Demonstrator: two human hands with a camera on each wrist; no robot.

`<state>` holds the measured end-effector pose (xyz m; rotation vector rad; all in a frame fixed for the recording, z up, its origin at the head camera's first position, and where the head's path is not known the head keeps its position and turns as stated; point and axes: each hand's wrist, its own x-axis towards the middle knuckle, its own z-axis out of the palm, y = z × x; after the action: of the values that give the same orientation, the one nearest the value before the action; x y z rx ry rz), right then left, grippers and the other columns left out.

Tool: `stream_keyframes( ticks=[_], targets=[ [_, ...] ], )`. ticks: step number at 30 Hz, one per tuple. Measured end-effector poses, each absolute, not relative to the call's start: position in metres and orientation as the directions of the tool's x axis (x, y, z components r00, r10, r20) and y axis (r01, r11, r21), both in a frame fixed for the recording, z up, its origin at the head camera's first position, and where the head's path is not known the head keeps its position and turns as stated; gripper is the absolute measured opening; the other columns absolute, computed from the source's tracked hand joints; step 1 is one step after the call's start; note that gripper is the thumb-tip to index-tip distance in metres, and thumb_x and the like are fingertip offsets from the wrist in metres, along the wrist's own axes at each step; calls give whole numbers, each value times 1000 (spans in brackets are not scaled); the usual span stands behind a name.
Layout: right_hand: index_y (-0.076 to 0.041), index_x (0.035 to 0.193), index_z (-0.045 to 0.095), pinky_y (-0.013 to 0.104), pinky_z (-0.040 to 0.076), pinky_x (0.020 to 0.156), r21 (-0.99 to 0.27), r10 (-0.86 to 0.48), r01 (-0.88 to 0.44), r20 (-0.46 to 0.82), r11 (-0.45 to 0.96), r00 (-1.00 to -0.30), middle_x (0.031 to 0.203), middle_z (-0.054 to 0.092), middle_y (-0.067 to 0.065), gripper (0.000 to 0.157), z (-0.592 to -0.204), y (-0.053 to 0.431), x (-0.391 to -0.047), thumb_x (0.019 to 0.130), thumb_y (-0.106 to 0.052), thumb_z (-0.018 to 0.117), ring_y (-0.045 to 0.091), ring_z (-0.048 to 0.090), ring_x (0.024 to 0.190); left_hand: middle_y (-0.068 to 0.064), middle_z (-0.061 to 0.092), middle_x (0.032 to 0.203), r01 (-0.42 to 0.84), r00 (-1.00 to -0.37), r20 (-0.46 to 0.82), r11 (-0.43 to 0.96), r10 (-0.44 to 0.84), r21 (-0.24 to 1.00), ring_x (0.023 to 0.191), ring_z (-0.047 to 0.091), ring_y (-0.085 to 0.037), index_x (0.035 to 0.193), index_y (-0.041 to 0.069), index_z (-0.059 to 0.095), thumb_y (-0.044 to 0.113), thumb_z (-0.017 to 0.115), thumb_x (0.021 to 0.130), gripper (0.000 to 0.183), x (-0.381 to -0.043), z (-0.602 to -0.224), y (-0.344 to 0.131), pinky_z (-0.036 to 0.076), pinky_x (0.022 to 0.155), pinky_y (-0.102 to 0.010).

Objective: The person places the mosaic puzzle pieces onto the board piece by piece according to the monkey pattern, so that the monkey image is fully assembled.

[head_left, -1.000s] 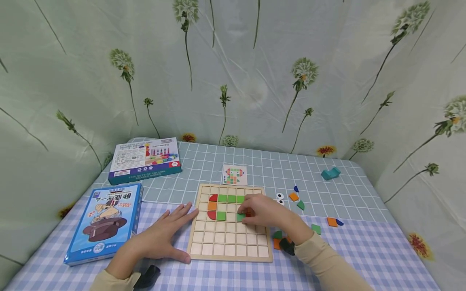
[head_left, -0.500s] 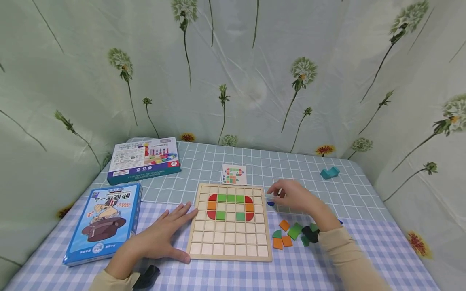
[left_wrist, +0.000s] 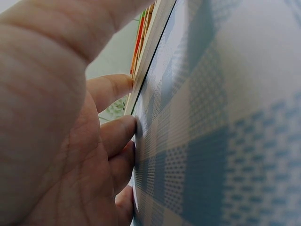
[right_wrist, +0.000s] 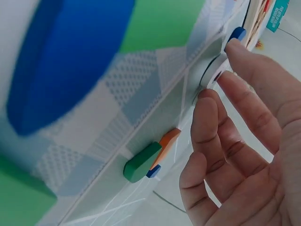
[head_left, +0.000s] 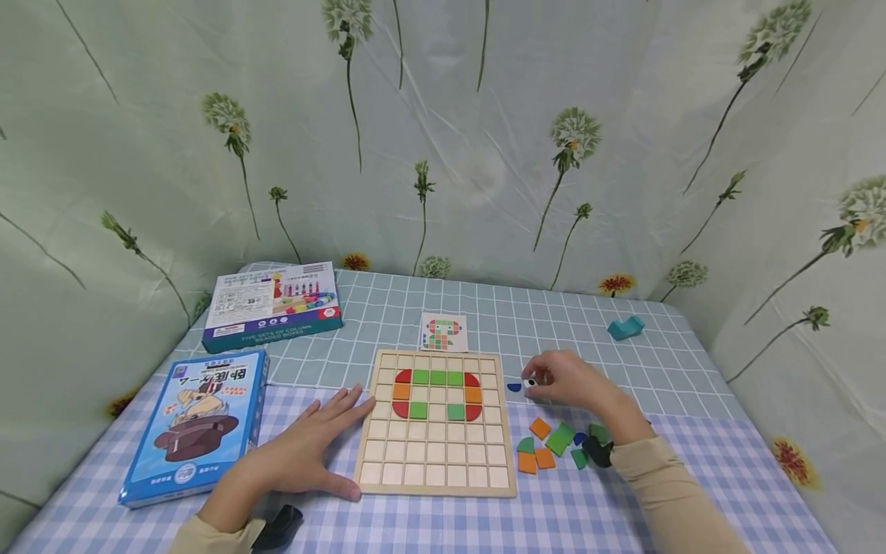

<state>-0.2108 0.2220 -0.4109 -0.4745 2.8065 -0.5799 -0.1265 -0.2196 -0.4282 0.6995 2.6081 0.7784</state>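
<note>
The table (head_left: 415, 531) is covered with checked cloth, and the grid board (head_left: 436, 491) is laid flat at its middle, apparently for easy reach. To the left are set the blue box (head_left: 194, 431) and, farther back, the printed box (head_left: 273, 308). The left hand (head_left: 303, 450), fingers straight, nothing gripped, is rested against the board's left edge, seemingly to steady it. The right hand (head_left: 574, 379) is narrowed to a pinch beside the board. The picture card (head_left: 444, 332) is placed beyond, presumably for viewing. Loose tiles (head_left: 559, 441) are partly masked by the black wrist device (head_left: 601, 452). Between board and hand, a blue half-round (head_left: 514, 387) is found; the white disc (head_left: 529, 383) is pinched by thumb and finger.
</note>
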Motion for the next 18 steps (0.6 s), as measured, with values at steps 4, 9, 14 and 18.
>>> stream_keyframes(
  ticks=[4,9,14,18],
  targets=[
    [-13,108,81,29,58,77,-418,-374,-285,-150,863,-915,93,73,-4,16,-412,220,-211,93,-16,84,12,60,83,-17,21,180,373,-820,-159,725,549,579,166,17,-49,170,20,34,65,93,71,124,-126,-429,-220,10,127,-80],
    [-14,107,83,30,59,81,-458,-388,-280,-161,844,-907,100,72,-3,17,-411,220,-211,92,-6,81,13,60,86,-17,21,180,371,-822,-159,727,547,578,166,16,-49,170,21,34,65,93,71,124,-126,-429,-220,10,127,-80],
    [-14,108,82,31,59,82,-471,-380,-269,-157,840,-911,102,72,-2,18,-408,221,-207,91,-7,83,14,59,88,-16,21,180,355,-829,-170,736,533,577,166,16,-48,170,21,35,67,92,70,124,-128,-431,-220,9,128,-79],
    [-10,111,79,34,62,86,-484,-342,-231,-153,844,-927,101,76,0,23,-408,222,-205,90,-15,87,13,62,87,-16,22,180,352,-830,-169,735,531,580,166,17,-48,170,21,35,68,92,69,124,-128,-431,-220,9,128,-78]
  ],
)
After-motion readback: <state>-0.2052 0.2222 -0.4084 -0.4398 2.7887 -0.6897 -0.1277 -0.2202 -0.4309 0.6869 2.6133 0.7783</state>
